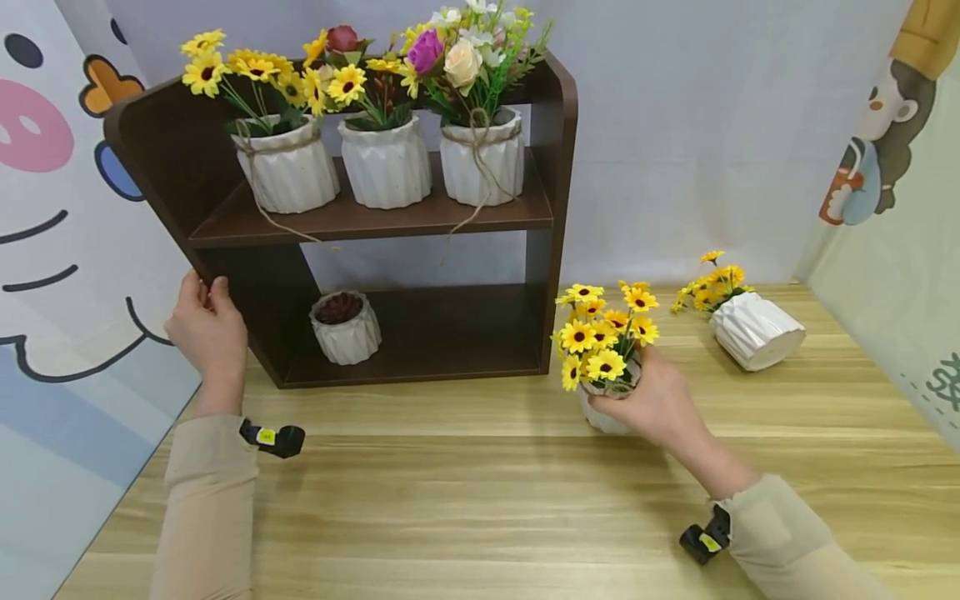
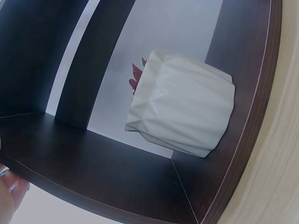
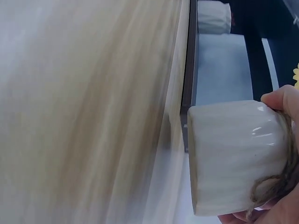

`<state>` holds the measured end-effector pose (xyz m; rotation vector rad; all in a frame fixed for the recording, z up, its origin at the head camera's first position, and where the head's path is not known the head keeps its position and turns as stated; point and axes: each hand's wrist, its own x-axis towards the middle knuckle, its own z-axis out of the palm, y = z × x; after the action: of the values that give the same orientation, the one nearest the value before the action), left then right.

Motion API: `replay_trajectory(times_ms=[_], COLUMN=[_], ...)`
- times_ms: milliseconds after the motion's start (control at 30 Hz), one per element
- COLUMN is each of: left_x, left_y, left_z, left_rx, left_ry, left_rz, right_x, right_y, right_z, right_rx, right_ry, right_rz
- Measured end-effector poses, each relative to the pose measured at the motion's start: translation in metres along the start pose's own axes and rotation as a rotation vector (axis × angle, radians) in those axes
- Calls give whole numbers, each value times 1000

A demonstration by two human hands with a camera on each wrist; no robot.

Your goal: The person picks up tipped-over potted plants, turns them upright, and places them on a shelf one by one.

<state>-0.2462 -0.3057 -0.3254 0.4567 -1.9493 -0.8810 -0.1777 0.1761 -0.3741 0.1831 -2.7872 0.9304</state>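
Note:
My left hand (image 1: 206, 333) grips the front edge of the left side panel of a dark brown two-tier shelf (image 1: 375, 233), thumb on the inner face and fingers outside. In the left wrist view, its fingers (image 2: 14, 189) show at the panel's edge. My right hand (image 1: 663, 396) holds a white pot (image 3: 238, 154) of yellow artificial sunflowers (image 1: 603, 337) round its twine-tied upper part. This pot is just right of the shelf, tilted over the table. A small white pot (image 1: 347, 337) with a dark red succulent stands on the lower tier, towards the left.
Three white flower pots (image 1: 386, 167) stand in a row on the upper tier, two with twine. Another white pot (image 1: 757, 331) of yellow flowers lies on its side on the wooden table (image 1: 450, 500) at the right. Printed cloth walls (image 1: 712, 167) enclose the table behind and at both sides.

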Motion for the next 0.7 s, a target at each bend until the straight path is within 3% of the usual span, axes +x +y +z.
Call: replay_trajectory(times_ms=[367, 700], left_x=[0, 0], left_y=[-2, -1], left_z=[0, 0], left_rx=[6, 2], left_ry=[1, 3], left_rz=[10, 27], right_x=[-12, -8], right_y=[-27, -54], right_z=[11, 34], right_rx=[-4, 47], right_ry=[-10, -36], right_rz=[-104, -191])
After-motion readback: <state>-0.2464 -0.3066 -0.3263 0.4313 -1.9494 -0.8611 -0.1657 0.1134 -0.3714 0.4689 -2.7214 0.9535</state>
